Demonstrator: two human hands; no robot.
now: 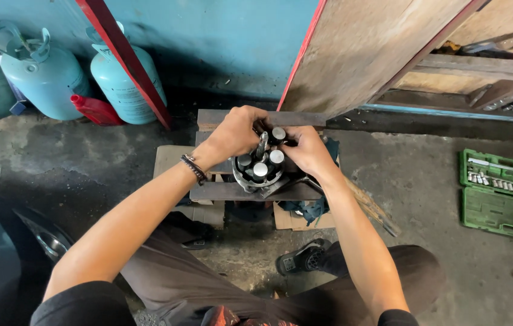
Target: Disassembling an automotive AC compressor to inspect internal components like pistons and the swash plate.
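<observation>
A round metal housing (pixel 255 181) with several silver pistons (pixel 260 169) standing in it rests on a low wooden stool (pixel 232 192). My left hand (pixel 235 133) curls over the far left side of the assembly, fingers closed around a piston and the centre shaft (pixel 262 145). My right hand (pixel 306 150) grips the far right side, fingertips pinching a silver-topped piston (pixel 278 133) near the top. Both hands meet above the housing. A dark braided band sits on my left wrist.
Light blue gas cylinders (pixel 45 75) and a red container (pixel 95 110) stand at the back left. An open green socket set case (pixel 500 187) lies on the concrete floor at right. A slanted wooden board (pixel 365 48) leans behind the stool. Blue rag and cardboard lie under the stool.
</observation>
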